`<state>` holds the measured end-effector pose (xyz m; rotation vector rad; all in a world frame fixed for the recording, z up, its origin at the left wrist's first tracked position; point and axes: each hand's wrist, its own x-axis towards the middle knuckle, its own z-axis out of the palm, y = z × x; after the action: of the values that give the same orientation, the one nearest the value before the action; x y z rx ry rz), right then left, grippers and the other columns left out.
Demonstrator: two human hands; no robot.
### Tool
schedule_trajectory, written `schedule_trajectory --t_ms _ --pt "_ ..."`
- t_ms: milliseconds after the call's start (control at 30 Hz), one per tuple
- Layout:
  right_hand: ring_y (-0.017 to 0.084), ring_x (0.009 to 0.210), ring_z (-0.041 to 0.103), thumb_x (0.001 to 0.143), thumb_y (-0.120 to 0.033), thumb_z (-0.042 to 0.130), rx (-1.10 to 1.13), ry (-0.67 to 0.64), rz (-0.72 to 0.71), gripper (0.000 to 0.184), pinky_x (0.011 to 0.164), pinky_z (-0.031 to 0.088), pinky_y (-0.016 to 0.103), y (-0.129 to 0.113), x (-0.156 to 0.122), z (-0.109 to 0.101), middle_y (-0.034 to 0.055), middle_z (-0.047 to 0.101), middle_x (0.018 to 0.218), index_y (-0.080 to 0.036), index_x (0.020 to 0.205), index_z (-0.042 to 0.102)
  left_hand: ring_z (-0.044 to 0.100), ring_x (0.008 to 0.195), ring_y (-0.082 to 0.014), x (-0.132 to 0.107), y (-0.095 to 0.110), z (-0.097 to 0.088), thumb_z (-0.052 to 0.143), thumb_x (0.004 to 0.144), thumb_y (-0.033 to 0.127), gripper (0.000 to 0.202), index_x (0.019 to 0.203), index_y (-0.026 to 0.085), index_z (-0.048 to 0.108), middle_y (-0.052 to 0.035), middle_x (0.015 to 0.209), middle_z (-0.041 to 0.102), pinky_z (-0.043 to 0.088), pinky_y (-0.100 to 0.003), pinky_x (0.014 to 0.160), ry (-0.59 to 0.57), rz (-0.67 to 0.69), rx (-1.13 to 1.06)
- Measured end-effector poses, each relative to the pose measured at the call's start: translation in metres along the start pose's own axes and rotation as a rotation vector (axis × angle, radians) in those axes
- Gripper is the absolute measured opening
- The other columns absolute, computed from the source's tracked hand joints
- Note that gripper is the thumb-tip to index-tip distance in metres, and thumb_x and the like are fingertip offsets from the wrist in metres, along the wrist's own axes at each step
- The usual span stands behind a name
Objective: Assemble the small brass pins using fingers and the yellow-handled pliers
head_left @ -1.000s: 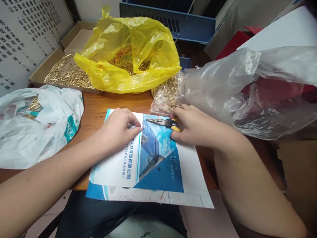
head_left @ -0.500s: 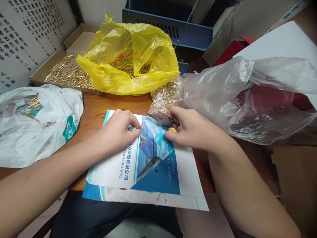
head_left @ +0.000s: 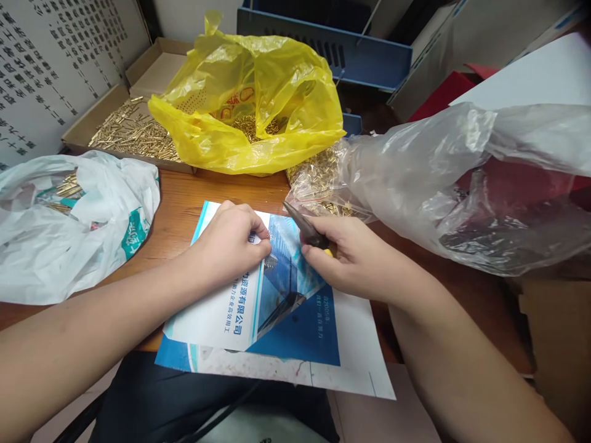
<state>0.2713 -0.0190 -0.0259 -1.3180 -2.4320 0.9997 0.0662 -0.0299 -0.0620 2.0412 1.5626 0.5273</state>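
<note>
My right hand (head_left: 348, 255) grips needle-nose pliers (head_left: 305, 226) with yellow and black handles; the jaws point up and away to the left. My left hand (head_left: 233, 243) rests on a blue and white printed sheet (head_left: 277, 307) and pinches something small between thumb and fingers, too small to make out. The two hands sit close together over the sheet's upper part. Just beyond the pliers lies a clear bag (head_left: 323, 175) of small brass pins.
A yellow bag (head_left: 249, 98) of brass pins and a cardboard box (head_left: 133, 126) of them sit at the back. A white bag (head_left: 69, 221) lies at the left, a large clear plastic bag (head_left: 475, 178) at the right. The wooden table edge (head_left: 152, 341) runs under the sheet.
My right hand lifted the pliers off the sheet and drew back toward me; the jaws swung from pointing left to pointing up and away. My left hand stayed put.
</note>
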Motion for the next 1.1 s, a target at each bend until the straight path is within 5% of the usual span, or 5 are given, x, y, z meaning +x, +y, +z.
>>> schedule_trajectory --t_ms 167,333,700,900,1100 --pt "0.015 0.067 0.05 0.081 -0.022 0.047 -0.138 -0.028 0.058 0.008 0.062 0.035 0.028 -0.001 -0.004 -0.005 0.002 0.06 0.075 -0.019 0.073 0.047 0.055 0.093 -0.0269 -0.002 0.003 0.005 0.063 0.077 0.023 0.013 0.074 0.019 0.075 -0.005 0.087 0.072 0.042 -0.041 0.086 0.029 -0.012 0.027" --pt "0.012 0.051 0.03 0.081 -0.028 0.049 -0.503 -0.122 0.241 0.023 0.052 0.022 0.03 -0.008 -0.003 0.001 0.001 0.047 0.059 -0.02 0.063 0.037 0.053 0.091 -0.0272 -0.002 0.004 0.004 0.062 0.077 0.024 0.013 0.073 0.02 0.073 -0.0063 0.088 0.071 0.041 -0.042 0.085 0.022 0.002 0.057" --pt "0.013 0.056 0.03 0.085 -0.031 0.045 -0.539 -0.18 0.223 0.022 0.054 0.022 0.029 -0.009 0.003 0.013 0.0055 0.057 0.069 -0.018 0.067 0.042 0.054 0.091 -0.0271 -0.002 0.005 0.003 0.061 0.076 0.022 0.012 0.075 0.017 0.072 -0.007 0.087 0.07 0.041 -0.042 0.086 0.019 -0.025 0.033" --pt "0.012 0.054 0.031 0.083 -0.03 0.047 -0.499 -0.07 0.236 0.021 0.053 0.021 0.029 -0.012 0.003 0.013 0.003 0.052 0.063 -0.019 0.066 0.039 0.054 0.091 -0.0264 -0.002 0.005 0.003 0.061 0.079 0.023 0.014 0.073 0.018 0.072 -0.0065 0.085 0.07 0.04 -0.041 0.087 0.011 -0.001 0.031" --pt "0.013 0.054 0.031 0.084 -0.029 0.045 -0.515 -0.19 0.239 0.022 0.053 0.021 0.029 -0.011 0.003 0.016 0.0048 0.056 0.066 -0.019 0.065 0.042 0.052 0.091 -0.0265 -0.002 0.005 0.003 0.061 0.076 0.021 0.013 0.078 0.018 0.073 -0.0071 0.086 0.068 0.04 -0.04 0.083 0.012 -0.011 0.052"
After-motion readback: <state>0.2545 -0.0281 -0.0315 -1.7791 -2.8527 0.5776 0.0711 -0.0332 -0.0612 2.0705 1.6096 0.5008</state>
